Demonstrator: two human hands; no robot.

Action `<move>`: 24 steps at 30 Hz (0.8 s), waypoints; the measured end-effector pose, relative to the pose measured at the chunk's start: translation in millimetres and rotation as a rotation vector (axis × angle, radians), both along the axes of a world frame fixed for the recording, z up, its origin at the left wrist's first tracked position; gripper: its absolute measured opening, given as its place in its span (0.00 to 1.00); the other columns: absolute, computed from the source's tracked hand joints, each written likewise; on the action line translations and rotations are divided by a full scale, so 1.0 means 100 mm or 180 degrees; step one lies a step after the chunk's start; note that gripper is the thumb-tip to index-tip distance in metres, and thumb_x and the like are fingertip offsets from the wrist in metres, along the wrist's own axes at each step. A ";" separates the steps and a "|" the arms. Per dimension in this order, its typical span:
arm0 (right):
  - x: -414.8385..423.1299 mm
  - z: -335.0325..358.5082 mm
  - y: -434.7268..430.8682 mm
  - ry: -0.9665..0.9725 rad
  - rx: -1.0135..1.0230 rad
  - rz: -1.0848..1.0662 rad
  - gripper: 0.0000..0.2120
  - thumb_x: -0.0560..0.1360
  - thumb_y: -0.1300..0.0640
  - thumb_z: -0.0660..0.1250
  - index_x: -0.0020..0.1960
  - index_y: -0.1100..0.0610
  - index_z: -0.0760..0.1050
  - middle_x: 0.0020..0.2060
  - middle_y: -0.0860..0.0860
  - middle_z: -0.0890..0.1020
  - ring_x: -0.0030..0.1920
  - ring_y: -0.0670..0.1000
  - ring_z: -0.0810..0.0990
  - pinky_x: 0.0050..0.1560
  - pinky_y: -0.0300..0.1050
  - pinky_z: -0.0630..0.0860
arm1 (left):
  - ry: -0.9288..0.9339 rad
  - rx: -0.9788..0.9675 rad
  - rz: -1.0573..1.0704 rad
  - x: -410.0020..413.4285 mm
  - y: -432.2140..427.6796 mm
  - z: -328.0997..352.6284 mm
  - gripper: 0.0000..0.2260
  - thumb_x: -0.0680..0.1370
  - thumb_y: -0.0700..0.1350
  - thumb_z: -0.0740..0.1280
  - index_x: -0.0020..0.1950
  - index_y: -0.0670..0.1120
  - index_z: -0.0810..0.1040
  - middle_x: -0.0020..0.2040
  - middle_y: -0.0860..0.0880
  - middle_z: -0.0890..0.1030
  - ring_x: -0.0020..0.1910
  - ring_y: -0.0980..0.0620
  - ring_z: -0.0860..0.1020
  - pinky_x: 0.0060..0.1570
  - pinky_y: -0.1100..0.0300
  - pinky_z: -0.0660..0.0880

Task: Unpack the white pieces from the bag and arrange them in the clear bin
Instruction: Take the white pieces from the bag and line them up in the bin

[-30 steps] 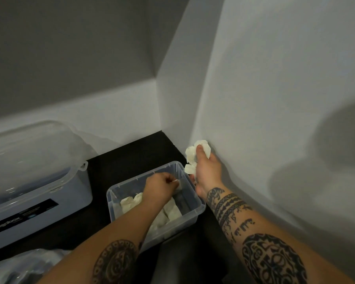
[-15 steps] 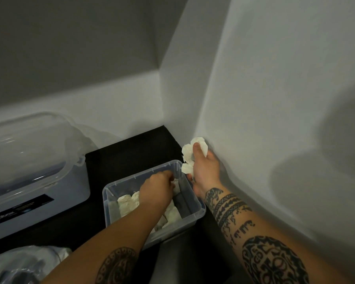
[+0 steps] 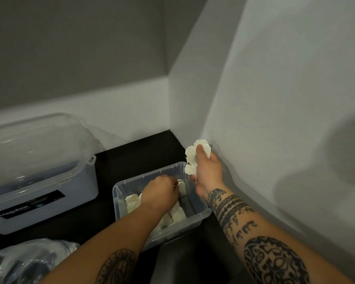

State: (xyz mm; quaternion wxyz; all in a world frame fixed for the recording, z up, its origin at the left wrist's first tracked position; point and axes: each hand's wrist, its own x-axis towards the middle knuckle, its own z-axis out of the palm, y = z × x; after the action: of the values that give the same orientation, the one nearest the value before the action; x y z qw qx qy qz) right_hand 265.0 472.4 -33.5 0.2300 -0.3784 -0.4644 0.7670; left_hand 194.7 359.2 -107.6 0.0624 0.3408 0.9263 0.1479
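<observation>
Desk [image 3: 131, 154]: dark, tucked into the wall corner.
Big lidded box [image 3: 39, 181]: far left.
Bag [image 3: 29, 261]: crinkled plastic, bottom left.
Clear bin [image 3: 201, 217]: centre, white pieces [image 3: 178, 215] lying inside.
Your left hand [image 3: 160, 193]: down in the bin, grip curled; contents hidden.
Your right hand [image 3: 208, 173]: beside the bin's far corner, grip clutching a white bunch [image 3: 191, 156].

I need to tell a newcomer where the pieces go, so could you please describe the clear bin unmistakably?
Find the wall corner above the black surface. The clear bin sits just before it: small, lidless, holding white pieces, unlike the larger lidded box left.
</observation>
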 end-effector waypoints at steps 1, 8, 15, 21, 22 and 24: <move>-0.01 0.01 -0.03 0.0007 0.0003 0.0001 0.05 0.82 0.47 0.64 0.50 0.45 0.77 0.45 0.49 0.82 0.38 0.51 0.81 0.26 0.40 0.73 | -0.0006 0.0167 -0.0010 0.00 -0.04 0.04 0.10 0.82 0.51 0.63 0.56 0.52 0.84 0.53 0.50 0.82 0.49 0.49 0.82 0.44 0.55 0.78; -0.11 0.07 -0.35 0.0122 -0.0001 -0.0116 0.05 0.82 0.47 0.63 0.49 0.45 0.76 0.46 0.52 0.83 0.37 0.52 0.80 0.28 0.42 0.72 | -0.1258 0.2458 0.0789 0.01 -0.37 0.47 0.08 0.83 0.50 0.67 0.47 0.52 0.83 0.40 0.51 0.84 0.34 0.56 0.79 0.36 0.61 0.75; -0.19 0.02 -0.77 0.0169 -0.0033 -0.0354 0.10 0.83 0.46 0.62 0.57 0.49 0.78 0.49 0.53 0.85 0.47 0.56 0.85 0.43 0.52 0.83 | -0.2437 0.2526 0.0654 0.08 -0.68 0.79 0.06 0.78 0.49 0.75 0.48 0.47 0.85 0.36 0.53 0.84 0.29 0.59 0.75 0.30 0.61 0.72; -0.14 -0.05 -0.87 0.0168 -0.0100 -0.0603 0.09 0.82 0.44 0.63 0.52 0.48 0.78 0.49 0.54 0.86 0.47 0.59 0.87 0.47 0.62 0.84 | -0.2396 0.2543 0.0523 0.07 -0.77 0.86 0.03 0.79 0.45 0.73 0.48 0.47 0.85 0.41 0.46 0.87 0.33 0.57 0.80 0.32 0.62 0.74; -0.13 -0.06 -0.87 0.0164 -0.0136 -0.0649 0.10 0.81 0.44 0.63 0.52 0.48 0.78 0.49 0.55 0.86 0.48 0.59 0.87 0.45 0.59 0.85 | -0.2372 0.2504 0.0465 0.07 -0.77 0.87 0.03 0.79 0.45 0.73 0.48 0.47 0.84 0.40 0.46 0.87 0.35 0.55 0.81 0.34 0.61 0.74; -0.10 -0.09 -0.86 0.0125 -0.0177 -0.0708 0.11 0.81 0.43 0.63 0.52 0.49 0.79 0.49 0.55 0.86 0.48 0.59 0.86 0.42 0.53 0.83 | -0.2317 0.2447 0.0395 0.07 -0.75 0.88 0.02 0.79 0.45 0.73 0.47 0.48 0.83 0.39 0.47 0.87 0.38 0.53 0.83 0.37 0.59 0.76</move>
State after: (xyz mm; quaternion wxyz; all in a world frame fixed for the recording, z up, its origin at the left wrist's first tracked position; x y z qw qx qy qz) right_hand 255.3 386.7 -42.2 0.3121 -0.4187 -0.3934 0.7566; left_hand 201.6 283.9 -19.6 0.2415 0.2103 0.7422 0.5888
